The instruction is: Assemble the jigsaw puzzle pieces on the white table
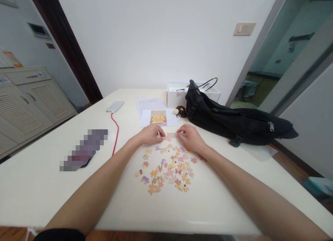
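Note:
My left hand (153,134) is at the far side of a spread of loose jigsaw puzzle pieces (170,171), its thumb and fingers closed at the left end of a short row of puzzle pieces (170,137). Across from it, my right hand (191,138) pinches at the row's right end. Fingertips partly cover both ends, so I cannot tell exactly how the pieces join. The loose pieces are yellow, orange, pink and purple, some overlapping. Just beyond the hands lies a picture card (158,118) with yellow figures, on white paper (145,119).
A black bag (229,121) lies at the right, with a white box (174,95) behind it. To the left are a white power bank (115,106) with a red cable (117,130) and a dark pixelated device (85,151). A wall borders the white table (221,209) at the back.

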{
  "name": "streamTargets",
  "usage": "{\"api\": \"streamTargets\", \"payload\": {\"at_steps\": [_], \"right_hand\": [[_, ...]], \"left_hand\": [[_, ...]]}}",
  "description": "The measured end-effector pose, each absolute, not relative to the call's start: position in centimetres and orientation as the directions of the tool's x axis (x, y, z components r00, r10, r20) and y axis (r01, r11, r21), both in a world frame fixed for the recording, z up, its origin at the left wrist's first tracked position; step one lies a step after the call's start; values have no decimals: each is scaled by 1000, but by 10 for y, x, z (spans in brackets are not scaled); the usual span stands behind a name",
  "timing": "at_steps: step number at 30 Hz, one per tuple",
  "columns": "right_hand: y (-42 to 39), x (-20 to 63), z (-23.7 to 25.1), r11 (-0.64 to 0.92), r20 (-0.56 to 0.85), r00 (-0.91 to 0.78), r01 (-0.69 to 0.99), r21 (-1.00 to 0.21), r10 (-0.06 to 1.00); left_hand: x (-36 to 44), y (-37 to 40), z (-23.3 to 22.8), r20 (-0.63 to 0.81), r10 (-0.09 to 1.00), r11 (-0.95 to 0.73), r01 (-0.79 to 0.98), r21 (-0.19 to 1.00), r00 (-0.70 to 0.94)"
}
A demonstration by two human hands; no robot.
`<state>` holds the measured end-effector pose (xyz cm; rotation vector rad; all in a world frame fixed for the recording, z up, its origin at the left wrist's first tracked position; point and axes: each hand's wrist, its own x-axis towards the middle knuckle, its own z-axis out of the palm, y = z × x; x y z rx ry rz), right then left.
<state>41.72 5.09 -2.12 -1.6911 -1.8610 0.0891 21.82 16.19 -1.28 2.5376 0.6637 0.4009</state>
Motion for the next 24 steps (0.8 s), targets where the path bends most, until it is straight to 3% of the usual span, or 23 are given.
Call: {"api": "streamTargets", "payload": {"at_steps": [11, 16, 24], "right_hand": [[52, 417, -21, 177, 374, 10, 869, -462, 927], [51, 416, -21, 183, 374, 2, 869, -459, 928], [52, 416, -24, 180, 377, 1, 878, -444, 926]], "left_hand": [[216, 164, -13, 129, 542, -738, 398, 545, 830], [222, 161, -10, 189, 474, -815, 347, 464, 860], [224, 157, -12, 144, 441, -853, 364, 373, 886]]}}
